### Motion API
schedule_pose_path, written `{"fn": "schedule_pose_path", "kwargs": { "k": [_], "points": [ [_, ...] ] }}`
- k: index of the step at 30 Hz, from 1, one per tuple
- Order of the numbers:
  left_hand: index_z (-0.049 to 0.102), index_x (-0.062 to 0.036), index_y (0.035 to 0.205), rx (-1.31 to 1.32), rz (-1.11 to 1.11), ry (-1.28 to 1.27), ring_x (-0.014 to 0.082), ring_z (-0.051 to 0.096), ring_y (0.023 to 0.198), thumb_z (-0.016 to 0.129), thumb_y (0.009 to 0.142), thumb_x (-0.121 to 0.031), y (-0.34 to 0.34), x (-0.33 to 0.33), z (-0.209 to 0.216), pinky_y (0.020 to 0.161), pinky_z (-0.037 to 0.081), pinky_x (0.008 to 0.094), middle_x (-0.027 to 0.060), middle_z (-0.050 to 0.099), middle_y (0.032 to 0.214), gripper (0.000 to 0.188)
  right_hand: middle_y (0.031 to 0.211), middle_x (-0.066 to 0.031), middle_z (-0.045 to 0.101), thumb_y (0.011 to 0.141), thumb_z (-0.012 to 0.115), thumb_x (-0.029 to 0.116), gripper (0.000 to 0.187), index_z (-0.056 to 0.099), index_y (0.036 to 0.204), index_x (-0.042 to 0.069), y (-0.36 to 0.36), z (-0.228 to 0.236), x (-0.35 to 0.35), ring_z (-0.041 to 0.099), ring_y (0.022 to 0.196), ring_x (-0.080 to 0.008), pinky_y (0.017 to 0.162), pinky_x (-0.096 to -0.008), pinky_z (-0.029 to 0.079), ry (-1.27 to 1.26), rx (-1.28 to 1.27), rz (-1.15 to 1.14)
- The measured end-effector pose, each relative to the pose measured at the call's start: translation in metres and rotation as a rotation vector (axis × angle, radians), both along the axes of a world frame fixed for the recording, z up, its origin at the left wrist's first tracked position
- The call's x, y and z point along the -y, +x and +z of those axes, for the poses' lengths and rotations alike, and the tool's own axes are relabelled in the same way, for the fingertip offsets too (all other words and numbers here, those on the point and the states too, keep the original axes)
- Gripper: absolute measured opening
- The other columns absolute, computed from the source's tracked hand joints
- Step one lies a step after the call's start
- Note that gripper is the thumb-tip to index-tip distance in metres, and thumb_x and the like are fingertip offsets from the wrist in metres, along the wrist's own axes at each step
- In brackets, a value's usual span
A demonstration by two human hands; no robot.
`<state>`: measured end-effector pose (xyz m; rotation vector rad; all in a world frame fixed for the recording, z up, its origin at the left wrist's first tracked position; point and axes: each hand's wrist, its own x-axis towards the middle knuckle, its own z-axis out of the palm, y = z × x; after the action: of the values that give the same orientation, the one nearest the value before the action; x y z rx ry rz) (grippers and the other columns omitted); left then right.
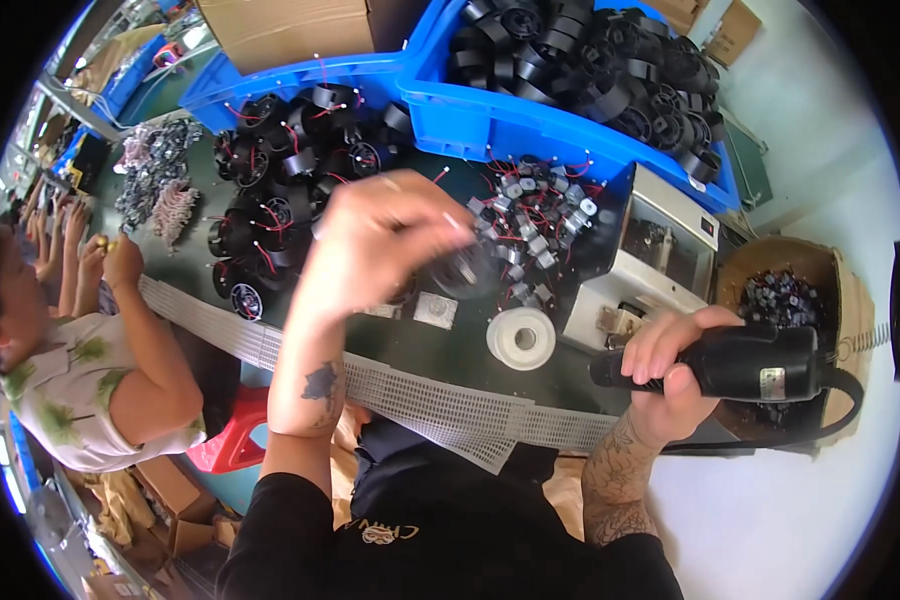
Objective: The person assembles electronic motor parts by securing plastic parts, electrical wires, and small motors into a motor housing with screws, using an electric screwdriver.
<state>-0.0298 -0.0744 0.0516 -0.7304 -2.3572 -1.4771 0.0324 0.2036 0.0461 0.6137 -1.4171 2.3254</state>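
My right hand (670, 372) is wrapped round a black electric screwdriver (755, 362), which lies nearly level with its narrow end toward the left. My left hand (385, 240) is raised over the bench, smeared by motion, its thumb and fingers drawn together. A blurred, dark, round shape (465, 270) shows just below those fingertips; I cannot tell what it is or whether it is held. Beyond that hand lie small grey motors (545, 205) with red wires, in a loose heap. To its left are piled black round housings (270, 215) with wires.
Blue bins (530, 125) stand at the back, one full of black rings (610, 60). A beige machine (650, 250), a white ring-shaped roll (521, 338) and a carton of small parts (840, 330) are at the right. Perforated strip (400, 395) edges the bench. A co-worker (100, 370) sits left.
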Motion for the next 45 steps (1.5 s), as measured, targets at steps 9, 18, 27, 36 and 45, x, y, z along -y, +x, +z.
{"fn": "schedule_pose_path", "kwargs": {
  "k": [9, 18, 27, 36, 45],
  "points": [
    [0.071, -0.0011, 0.095, 0.148, 0.721, -0.363, 0.0176, 0.065, 0.070, 0.070, 0.082, -0.019, -0.048, 0.112, 0.025, 0.067, 0.051, 0.0301, 0.0114, 0.070, 0.079, 0.022, 0.066, -0.0075, 0.051, 0.071, 0.067, -0.005, 0.055, 0.040, 0.119, -0.003, 0.005, -0.004, 0.001, 0.051, 0.055, -0.0176, 0.052, -0.0321, 0.048, -0.007, 0.051, 0.017],
    [0.063, -0.0026, 0.113, -0.296, 0.258, -0.485, 0.0285, 0.063, 0.095, 0.070, 0.082, -0.018, -0.103, -0.013, 0.030, 0.082, 0.050, 0.0364, 0.0165, 0.065, 0.103, 0.035, 0.070, -0.0081, 0.057, 0.070, 0.067, -0.011, 0.051, 0.046, 0.116, -0.002, 0.006, -0.013, 0.003, 0.055, 0.062, -0.0146, 0.055, -0.0255, 0.043, 0.015, 0.131, 0.028],
    [0.066, -0.0087, 0.105, 0.200, 0.145, -0.569, 0.0312, 0.062, 0.105, 0.070, 0.077, -0.056, -0.162, -0.065, 0.037, 0.088, 0.047, 0.0404, 0.0170, 0.067, 0.102, 0.056, 0.071, -0.0079, 0.058, 0.071, 0.065, -0.012, 0.049, 0.047, 0.116, -0.003, 0.003, -0.014, 0.002, 0.054, 0.061, -0.0121, 0.055, -0.0241, 0.043, 0.056, 0.147, -0.014],
    [0.053, -0.0048, 0.126, -0.118, 0.005, -0.297, 0.0260, 0.060, 0.105, 0.079, 0.069, -0.009, -0.023, -0.068, 0.034, 0.094, 0.046, 0.0363, 0.0131, 0.062, 0.113, 0.063, 0.064, -0.0062, 0.047, 0.074, 0.065, 0.002, 0.049, 0.041, 0.116, -0.002, 0.009, -0.005, -0.003, 0.047, 0.054, -0.0166, 0.047, -0.0306, 0.044, 0.107, 0.145, -0.078],
    [0.050, -0.0025, 0.128, 0.036, -0.106, -0.283, 0.0333, 0.051, 0.110, 0.080, 0.066, -0.012, 0.060, -0.068, -0.044, 0.095, 0.041, 0.0430, 0.0136, 0.056, 0.122, 0.070, 0.064, -0.0067, 0.048, 0.075, 0.069, 0.005, 0.052, 0.039, 0.118, -0.002, 0.005, -0.006, -0.003, 0.047, 0.054, -0.0167, 0.047, -0.0306, 0.045, 0.143, 0.076, -0.031]
  ]
}}
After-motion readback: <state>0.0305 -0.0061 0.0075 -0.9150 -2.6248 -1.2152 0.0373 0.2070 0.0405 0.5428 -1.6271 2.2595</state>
